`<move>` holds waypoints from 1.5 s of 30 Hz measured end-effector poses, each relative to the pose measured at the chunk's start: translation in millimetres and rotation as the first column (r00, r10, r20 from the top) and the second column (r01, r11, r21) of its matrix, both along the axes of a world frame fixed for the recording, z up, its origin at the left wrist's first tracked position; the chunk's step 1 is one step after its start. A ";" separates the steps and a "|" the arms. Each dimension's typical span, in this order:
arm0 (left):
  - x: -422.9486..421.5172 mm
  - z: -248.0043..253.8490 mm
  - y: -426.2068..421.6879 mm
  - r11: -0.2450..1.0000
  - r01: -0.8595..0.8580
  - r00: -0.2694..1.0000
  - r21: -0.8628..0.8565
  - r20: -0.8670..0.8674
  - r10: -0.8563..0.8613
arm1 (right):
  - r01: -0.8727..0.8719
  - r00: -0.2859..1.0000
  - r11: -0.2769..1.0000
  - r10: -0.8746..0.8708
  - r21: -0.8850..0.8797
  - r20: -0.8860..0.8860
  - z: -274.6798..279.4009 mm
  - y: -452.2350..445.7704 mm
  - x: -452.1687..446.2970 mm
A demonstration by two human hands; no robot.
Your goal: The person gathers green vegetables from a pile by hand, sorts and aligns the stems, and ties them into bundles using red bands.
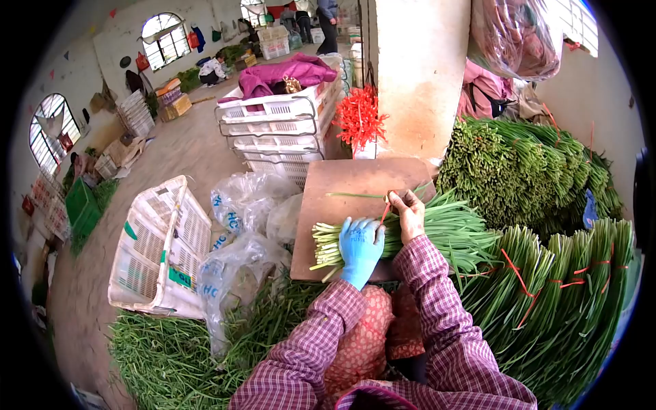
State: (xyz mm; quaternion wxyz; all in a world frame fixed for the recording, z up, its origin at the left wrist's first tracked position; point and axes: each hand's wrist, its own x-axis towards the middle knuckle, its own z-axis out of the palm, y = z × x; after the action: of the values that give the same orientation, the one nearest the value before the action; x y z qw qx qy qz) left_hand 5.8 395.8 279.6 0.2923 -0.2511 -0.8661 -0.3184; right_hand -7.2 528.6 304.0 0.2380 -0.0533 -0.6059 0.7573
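Note:
A bunch of green garlic chives (444,229) lies across a brown board (328,191), with its pale cut ends to the left and its leaves to the right. My left hand (361,247), in a blue glove, is closed over the stalks near the cut ends. Just right of it, my bare right hand (410,217) pinches a thin red tie (385,210) above the bunch. Whether the tie passes under the stalks is hidden. A loose green stalk (355,195) rests on the board behind my hands.
Tied bunches (567,287) stand at my right, before a large stack of chives (519,171). Red ties (360,117) hang by the pillar (415,75). At left are an empty white crate (147,246), plastic bags (249,263), loose greens (164,352) and stacked crates (280,140). People work farther back.

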 end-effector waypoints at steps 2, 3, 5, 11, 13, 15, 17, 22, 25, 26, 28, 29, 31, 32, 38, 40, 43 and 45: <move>-1.7 -0.5 1.0 1.000 -0.005 0.999 -0.008 0.039 0.006 | 0.051 0.998 0.938 -0.056 0.344 0.005 -4.5 12.4 -3.7; -3.9 -3.9 1.2 1.000 -0.008 1.000 0.008 0.007 0.008 | 0.061 0.994 0.915 -0.092 0.398 0.058 4.0 13.4 3.6; -6.3 -5.5 2.1 1.000 -0.010 1.000 0.027 -0.016 0.010 | 0.035 0.960 0.655 -0.233 0.755 0.157 25.4 10.3 27.4; -2.9 -5.5 0.5 0.996 -0.043 0.999 -0.077 -0.028 0.041 | 0.171 0.955 0.468 -0.296 0.867 -0.029 8.8 -18.4 38.5; 13.2 9.6 -12.4 0.993 -0.112 0.988 -0.043 -0.112 0.107 | 0.122 0.965 0.589 -0.259 0.799 0.043 8.5 -16.9 40.4; 34.6 27.8 -44.0 0.994 -0.101 0.986 0.052 -0.128 0.107 | 0.055 0.991 0.869 -0.106 0.492 0.077 8.8 -20.6 42.8; 57.5 38.6 -87.8 0.970 -0.027 0.995 0.243 -0.087 0.050 | 0.017 0.994 0.953 -0.048 0.302 0.094 5.7 -26.3 40.5; 82.3 -15.3 -183.5 0.315 -0.280 0.646 0.907 0.421 -0.637 | -0.062 0.996 0.998 0.063 0.025 -0.056 29.8 -32.9 45.2; 82.9 -36.5 -165.6 0.135 -0.455 0.096 0.880 0.200 -0.975 | -0.219 0.962 0.972 0.200 -0.087 -0.187 55.0 -34.8 52.7; 90.2 -16.6 -144.3 0.098 -0.333 -0.058 0.938 0.084 -0.995 | -0.238 0.948 0.962 0.201 -0.132 -0.247 63.5 -43.9 54.6; 96.1 -5.4 -105.9 -0.062 -0.265 -0.173 0.962 -0.110 -0.979 | -0.364 0.912 0.909 0.305 -0.201 -0.275 73.7 -58.6 63.4; 98.0 3.4 -95.2 -0.170 -0.235 -0.170 0.957 -0.213 -0.962 | -0.412 0.897 0.886 0.352 -0.214 -0.269 80.1 -67.0 70.2; 81.1 -27.9 -101.7 -0.032 -0.094 0.113 0.995 -0.021 -0.993 | -0.520 0.847 0.843 0.486 -0.140 -0.215 89.6 -77.0 83.6; 67.9 -36.6 -108.3 0.045 -0.037 0.262 0.998 0.053 -0.964 | -0.547 0.826 0.837 0.538 -0.011 -0.167 93.6 -79.1 91.0; -0.7 61.9 -149.1 0.230 -0.015 0.623 0.973 0.189 -0.759 | -0.602 0.798 0.761 0.580 0.243 0.163 94.4 -68.8 103.1; -21.1 97.6 -154.6 0.346 0.164 0.619 0.924 0.177 -0.765 | -0.515 0.854 0.845 0.492 0.143 0.171 90.8 -62.6 83.7; -64.7 139.6 -148.3 0.462 0.254 0.683 0.849 0.181 -0.708 | -0.435 0.898 0.900 0.432 0.022 0.084 109.0 -58.2 49.3; -114.2 142.1 -142.5 0.328 0.798 0.534 0.505 -0.341 -0.774 | -0.372 0.927 0.922 0.376 0.111 -0.014 136.4 -55.9 36.1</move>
State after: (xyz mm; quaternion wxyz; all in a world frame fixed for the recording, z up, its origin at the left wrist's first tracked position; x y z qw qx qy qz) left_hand -108.3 253.3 421.7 0.1818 -0.5344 -0.4764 -0.6741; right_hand 28.9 472.8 440.5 0.1023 0.0894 -0.6398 0.7564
